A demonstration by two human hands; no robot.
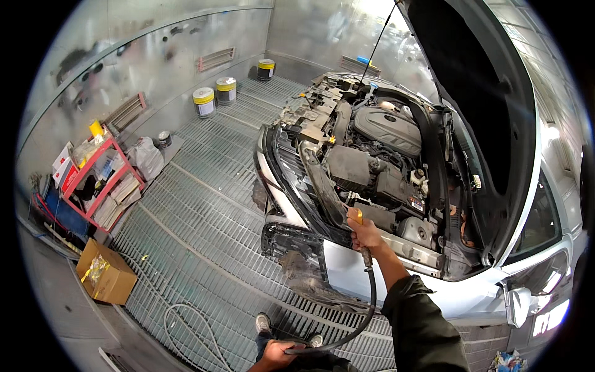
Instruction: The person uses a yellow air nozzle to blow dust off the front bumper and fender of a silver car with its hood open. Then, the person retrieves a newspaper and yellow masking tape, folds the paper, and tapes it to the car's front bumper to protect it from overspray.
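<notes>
My right hand [366, 235] is closed around an air blow gun [359, 215] with a yellow part at its top. It is over the front corner of a light-coloured car [348, 268], at the edge of the uncovered engine bay. A dark hose [374, 296] runs down from the gun and curves back toward me. Low in the view, my left hand [277, 354] grips that hose. Beyond the gun lie the engine cover [389, 131] and a black box [348, 167]. The front bumper and headlight are off, baring the car's front structure.
The raised hood [489, 80] overhangs the right side, held by a thin prop rod [379, 40]. Slatted metal grating [204, 180] forms the floor, with a pale loose hose [186, 307] across it. Paint cans [204, 102], a red shelf [99, 180] and a cardboard box [114, 282] stand left.
</notes>
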